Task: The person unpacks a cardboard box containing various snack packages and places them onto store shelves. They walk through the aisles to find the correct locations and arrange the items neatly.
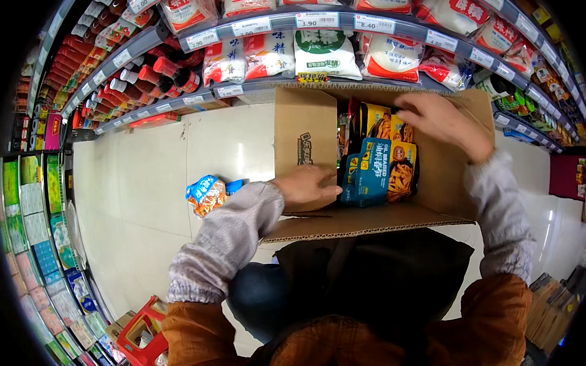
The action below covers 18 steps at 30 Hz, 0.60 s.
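Observation:
An open cardboard box (307, 130) stands before me with its flaps spread. Inside lie several snack food pouches: a blue pouch (373, 173) of braised bamboo shoots overlaps a yellow and black pouch (404, 170), with more yellow ones behind. My left hand (307, 183) rests at the left flap, its thumb close to the blue pouch's edge; whether they touch is unclear. Above the box's right rear part is my right hand (428, 112), fingers bent near the rear yellow pouches, with nothing seen in its grasp.
A blue and orange snack bag (208, 194) lies on the tiled floor left of the box. Shelves (274, 22) with white seasoning bags and red-capped bottles (166, 67) curve behind it. A red plastic basket (144, 342) is at lower left; stacked cartons (552, 308) stand at lower right.

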{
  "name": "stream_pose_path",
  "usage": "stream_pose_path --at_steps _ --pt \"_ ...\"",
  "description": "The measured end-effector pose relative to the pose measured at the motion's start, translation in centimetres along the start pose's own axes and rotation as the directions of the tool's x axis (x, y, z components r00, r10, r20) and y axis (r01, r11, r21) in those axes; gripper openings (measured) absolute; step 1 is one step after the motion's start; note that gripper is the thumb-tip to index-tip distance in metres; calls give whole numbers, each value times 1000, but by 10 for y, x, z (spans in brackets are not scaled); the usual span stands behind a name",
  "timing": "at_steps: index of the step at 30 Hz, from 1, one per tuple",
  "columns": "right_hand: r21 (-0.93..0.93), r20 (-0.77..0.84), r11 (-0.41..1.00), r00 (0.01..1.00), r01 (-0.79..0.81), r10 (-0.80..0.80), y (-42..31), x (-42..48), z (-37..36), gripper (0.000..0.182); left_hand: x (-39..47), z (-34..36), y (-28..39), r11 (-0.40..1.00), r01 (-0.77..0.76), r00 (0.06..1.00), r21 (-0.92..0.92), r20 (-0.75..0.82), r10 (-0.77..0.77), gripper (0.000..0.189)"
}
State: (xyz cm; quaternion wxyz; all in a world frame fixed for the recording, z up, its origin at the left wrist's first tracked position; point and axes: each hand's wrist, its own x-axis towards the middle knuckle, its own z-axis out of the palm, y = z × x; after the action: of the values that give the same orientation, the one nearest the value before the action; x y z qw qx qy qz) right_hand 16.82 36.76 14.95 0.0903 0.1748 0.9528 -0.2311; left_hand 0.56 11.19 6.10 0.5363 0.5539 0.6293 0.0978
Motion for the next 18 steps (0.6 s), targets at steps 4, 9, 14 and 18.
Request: stream_pose_path --at_steps 4,9,14,18 --pt "-369 -172 897 966 -245 194 11 -77 -4 54 3 -4 23 1000 11 998 18 -66 -9 79" --pt "-508 -549 635 787 -581 281 58 -133 22 71 -1 -22 33 973 -111 940 -204 -340 36 87" --pt "-308 -427 762 799 -569 424 29 -129 23 78 8 -59 52 933 -308 778 -188 -614 132 92" --pt "-334 -298 849 900 -410 318 -11 -107 9 78 38 -81 38 898 -368 691 -241 -717 91 99"
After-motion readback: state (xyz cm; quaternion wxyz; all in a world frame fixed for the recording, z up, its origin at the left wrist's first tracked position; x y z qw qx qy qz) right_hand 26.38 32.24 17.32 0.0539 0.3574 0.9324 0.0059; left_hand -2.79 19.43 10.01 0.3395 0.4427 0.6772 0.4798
